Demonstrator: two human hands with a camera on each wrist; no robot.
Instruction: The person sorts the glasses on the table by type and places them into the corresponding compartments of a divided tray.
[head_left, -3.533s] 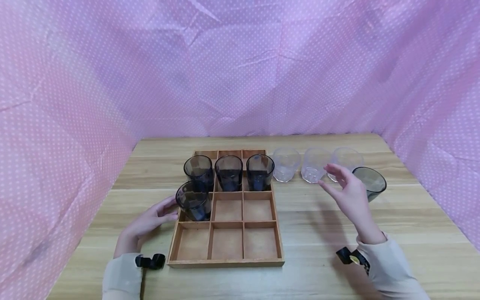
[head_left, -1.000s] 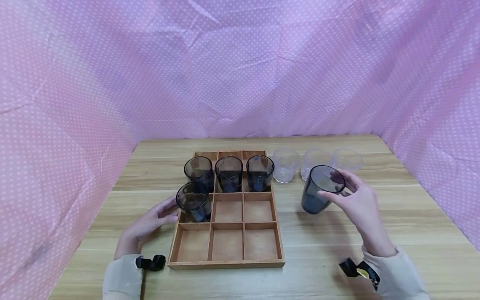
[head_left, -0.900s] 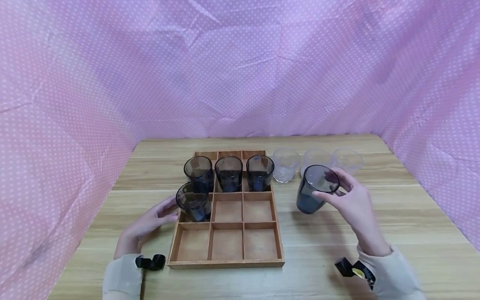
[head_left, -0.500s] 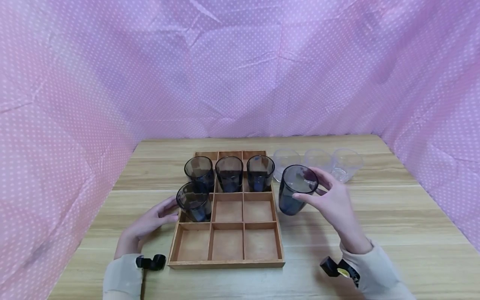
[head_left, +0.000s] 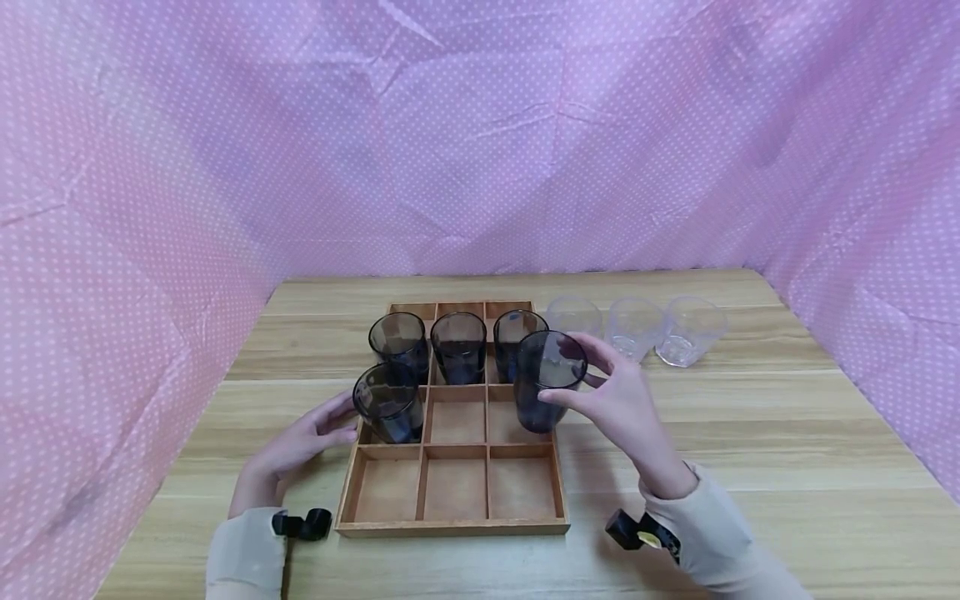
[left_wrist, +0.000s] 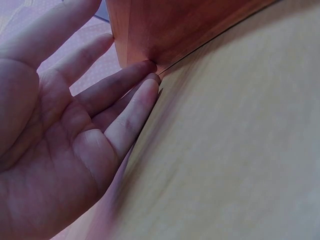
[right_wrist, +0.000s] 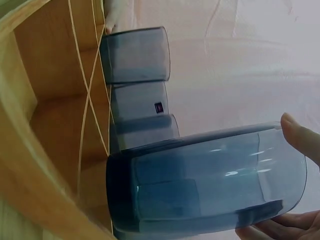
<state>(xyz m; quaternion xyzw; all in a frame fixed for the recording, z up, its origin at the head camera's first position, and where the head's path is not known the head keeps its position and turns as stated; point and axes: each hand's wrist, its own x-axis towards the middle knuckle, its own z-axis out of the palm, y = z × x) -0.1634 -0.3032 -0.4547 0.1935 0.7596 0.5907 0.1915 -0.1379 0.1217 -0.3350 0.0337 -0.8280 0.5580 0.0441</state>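
Brings smoked-glass tumbler (head_left: pixel 534 414) farther toward nine o'clock than earlier, pinching it with right hand (head_left: pixel 621 407) over three o'clock side of divided tray (head_left: pixel 450 528); rests loosely spread left hand (head_left: pixel 298 444) at nine o'clock. Likely rigid, slick, breakable: hold below rim.

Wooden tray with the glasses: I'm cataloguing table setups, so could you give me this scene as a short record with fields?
Tray: wooden tray with compartments, on the table
Standing in tray: four dark glasses, three in a row, one nearer the person at left
Right hand: holds a fifth dark glass at the tray's right side; contact with tray unclear
Left hand: fingertips at the tray's left side
Right of tray: three clear glasses
Backdrop: pink dotted cloth
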